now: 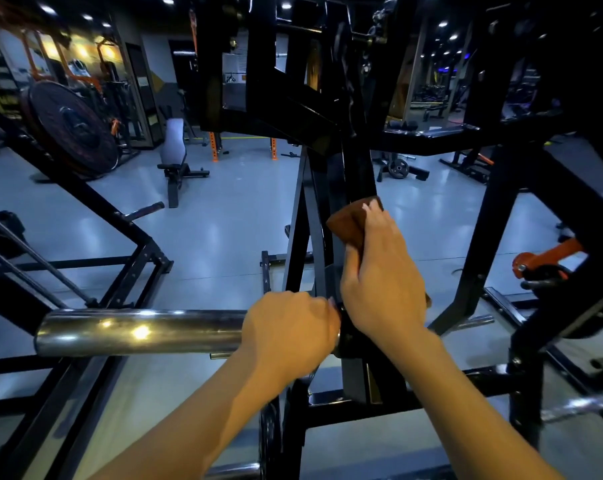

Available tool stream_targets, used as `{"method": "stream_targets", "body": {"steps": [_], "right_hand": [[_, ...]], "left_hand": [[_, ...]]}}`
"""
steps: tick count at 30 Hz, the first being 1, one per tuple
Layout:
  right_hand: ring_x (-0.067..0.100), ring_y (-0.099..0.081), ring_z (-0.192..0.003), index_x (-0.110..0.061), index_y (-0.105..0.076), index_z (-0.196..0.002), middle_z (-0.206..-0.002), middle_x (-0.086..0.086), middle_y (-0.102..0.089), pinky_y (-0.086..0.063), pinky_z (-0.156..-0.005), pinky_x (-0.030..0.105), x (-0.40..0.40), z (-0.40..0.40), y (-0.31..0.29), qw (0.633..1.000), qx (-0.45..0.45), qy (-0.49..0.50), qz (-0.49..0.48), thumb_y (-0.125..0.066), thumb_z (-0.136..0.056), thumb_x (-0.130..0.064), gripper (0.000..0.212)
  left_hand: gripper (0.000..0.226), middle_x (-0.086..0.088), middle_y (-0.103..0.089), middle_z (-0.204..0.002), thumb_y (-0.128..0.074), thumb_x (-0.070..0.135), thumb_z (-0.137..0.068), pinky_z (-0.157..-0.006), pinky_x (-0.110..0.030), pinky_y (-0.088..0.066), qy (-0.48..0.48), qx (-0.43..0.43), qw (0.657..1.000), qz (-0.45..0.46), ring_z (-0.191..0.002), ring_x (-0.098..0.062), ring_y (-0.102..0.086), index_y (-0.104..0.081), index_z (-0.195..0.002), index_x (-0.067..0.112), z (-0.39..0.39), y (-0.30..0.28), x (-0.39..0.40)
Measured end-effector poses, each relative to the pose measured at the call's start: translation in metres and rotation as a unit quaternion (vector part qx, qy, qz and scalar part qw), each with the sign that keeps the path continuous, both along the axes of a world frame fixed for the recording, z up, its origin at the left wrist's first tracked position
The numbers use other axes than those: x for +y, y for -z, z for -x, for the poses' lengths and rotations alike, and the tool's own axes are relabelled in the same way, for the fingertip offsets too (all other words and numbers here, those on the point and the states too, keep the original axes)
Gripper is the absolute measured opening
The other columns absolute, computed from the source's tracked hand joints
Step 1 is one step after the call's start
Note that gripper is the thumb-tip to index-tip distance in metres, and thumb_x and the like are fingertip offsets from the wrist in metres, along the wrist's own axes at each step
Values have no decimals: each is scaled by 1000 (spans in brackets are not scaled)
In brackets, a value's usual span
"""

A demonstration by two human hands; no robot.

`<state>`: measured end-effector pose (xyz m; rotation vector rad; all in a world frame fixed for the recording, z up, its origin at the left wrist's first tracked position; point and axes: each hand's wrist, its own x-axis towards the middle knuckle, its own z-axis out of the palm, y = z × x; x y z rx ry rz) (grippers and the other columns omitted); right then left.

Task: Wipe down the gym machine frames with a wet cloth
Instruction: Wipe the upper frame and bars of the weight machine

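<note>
Head cam view: left hand (289, 332) is wrapped around the near end of a shiny chrome bar (137, 332) sticking out sideways from the black machine frame (357, 174). Right hand (383, 275) has a brown cloth (350, 220) gripped and pressed against the frame's upright post, just above the left hand. Bench (175, 157) sits on the grey floor (223, 230) further back.

- Left hand (289, 327): bare, no glove, ring or watch visible; knuckles and back of the hand face the camera.
- Left forearm (203, 407): bare to the frame's lower edge, no sleeve in view.
- Right hand (383, 278): bare, ungloved; fingernails show pale at the fingertips (371, 206).
- Right forearm (466, 393): bare, unsleeved, no wristband.
</note>
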<state>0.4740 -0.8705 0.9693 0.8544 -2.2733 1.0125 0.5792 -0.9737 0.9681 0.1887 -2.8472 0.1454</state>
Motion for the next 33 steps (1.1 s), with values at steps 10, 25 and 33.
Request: {"method": "stream_targets", "body": {"steps": [10, 25, 33], "right_hand": [[24, -43, -143, -22, -22, -162, -161, 1, -39, -49, -105, 47, -25, 33, -34, 999, -32, 35, 1, -45, -108, -34, 60], [18, -47, -134, -28, -20, -161, -154, -3, -44, -44, -89, 35, -20, 7, -22, 995, -31, 89, -8, -45, -109, -35, 59], [17, -48, -137, -29, -21, -162, -155, -1, -46, -47, -101, 36, 6, -40, 12, 995, -62, 75, 7, -48, -108, -31, 61]], "left_hand": [[23, 6, -39, -52, -48, 20, -106, -45, -30, -48, 65, -16, 997, 45, -44, -19, -47, -62, -87, 21, 0, 5, -7], [35, -6, -48, -81, -24, 15, -109, -49, -31, -21, 106, -66, 989, 81, -83, -32, -65, -58, -120, 9, -3, -4, -11], [39, 0, -45, -63, -21, 33, -111, -50, -32, -30, 62, -53, 997, 14, -50, -20, -42, -51, -91, 20, 2, 0, -13]]}}
